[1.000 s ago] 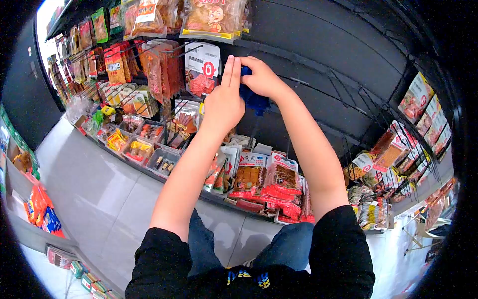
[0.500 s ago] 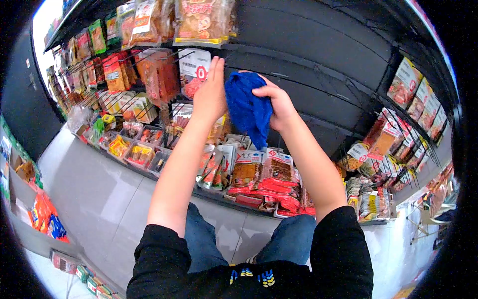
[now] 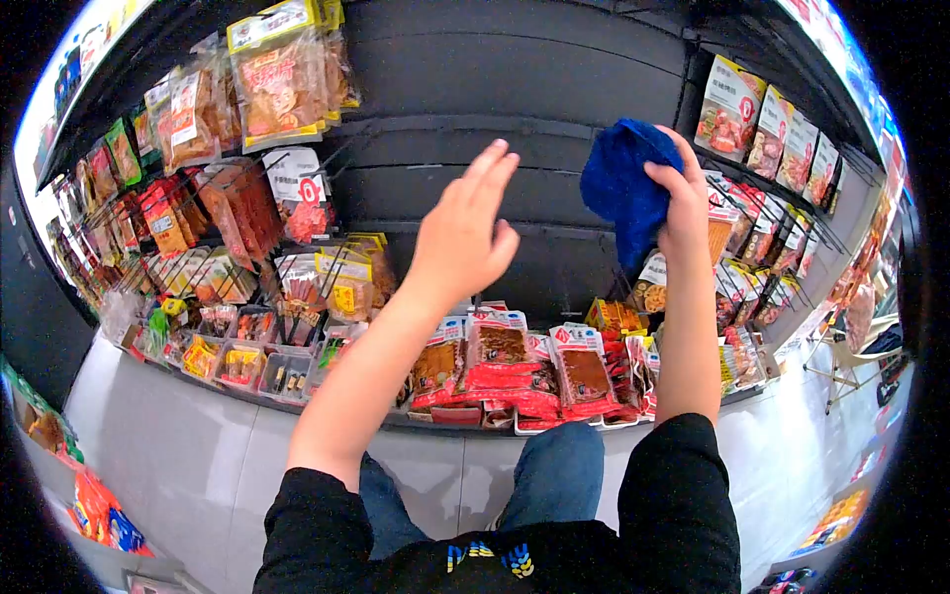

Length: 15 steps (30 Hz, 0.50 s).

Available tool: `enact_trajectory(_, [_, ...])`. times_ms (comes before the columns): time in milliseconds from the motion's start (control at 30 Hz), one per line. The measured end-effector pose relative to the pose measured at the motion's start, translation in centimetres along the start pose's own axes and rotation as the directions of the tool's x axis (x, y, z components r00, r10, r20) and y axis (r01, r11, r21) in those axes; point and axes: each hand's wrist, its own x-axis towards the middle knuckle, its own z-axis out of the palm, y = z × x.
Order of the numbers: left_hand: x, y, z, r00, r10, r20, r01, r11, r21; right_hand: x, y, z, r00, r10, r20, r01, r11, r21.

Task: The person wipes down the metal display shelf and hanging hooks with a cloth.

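A blue cloth (image 3: 630, 188) is bunched in my right hand (image 3: 683, 203), with the thumb pressed over it and its lower end hanging down. The hand is raised in front of the dark back panel (image 3: 505, 84), close to the hanging packs on the right. My left hand (image 3: 463, 233) is held up before the same panel, fingers stretched out and thumb apart, with nothing in it. Below both hands, red-and-white packs of brown snack food (image 3: 497, 346) lie along the bottom shelf.
Snack packs (image 3: 282, 79) hang on metal hooks at the left. More hanging packs (image 3: 730, 109) line the right side. Clear bins (image 3: 287, 374) with small packets stand at the lower left. Grey tiled floor (image 3: 198, 445) runs along the shelf's front.
My right hand has moved to the right with the blue cloth. The left hand has parted from it and its thumb has spread. My view has swung to the right.
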Motion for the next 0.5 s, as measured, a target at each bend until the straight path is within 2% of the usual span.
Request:
enact_trajectory(67, [1.1,0.8,1.9,0.993,-0.055,0.106,0.057,0.998,-0.013,1.3,1.3,-0.1,1.000,-0.010,0.016,0.012,0.988,-0.153])
enact_trajectory(133, [1.9,0.8,4.0,0.989,-0.068,0.131,0.072,0.997,-0.021,2.7,3.4,0.3,0.999,-0.041,0.025,0.047,0.947,-0.317])
enact_trajectory(300, [2.9,0.5,7.1,0.963,-0.130,0.237,0.122,0.991,0.051,7.3,10.4,1.4,0.991,-0.130,-0.029,0.104,0.892,-0.439])
enact_trajectory(333, [2.8,0.2,7.7,0.982,-0.086,0.169,0.073,0.994,0.085,8.6,12.5,1.1,0.983,-0.180,-0.023,0.145,0.852,-0.502])
enact_trajectory(367, [2.9,0.2,7.7,0.981,-0.078,0.176,0.063,0.994,0.091,9.6,14.1,1.2,0.984,-0.175,0.006,0.155,0.851,-0.502])
enact_trajectory(433, [2.7,0.3,7.7,0.978,-0.112,0.173,0.101,0.992,0.072,12.0,17.1,1.2,0.969,-0.244,0.036,0.202,0.700,-0.685])
enact_trajectory(467, [2.6,0.4,7.6,0.978,-0.108,0.179,0.095,0.992,0.081,13.0,17.9,1.2,0.969,-0.245,0.029,0.199,0.708,-0.678])
enact_trajectory(500, [2.6,0.4,7.6,0.981,-0.097,0.167,0.082,0.992,0.093,13.8,18.3,1.4,0.965,-0.245,0.092,0.236,0.663,-0.710])
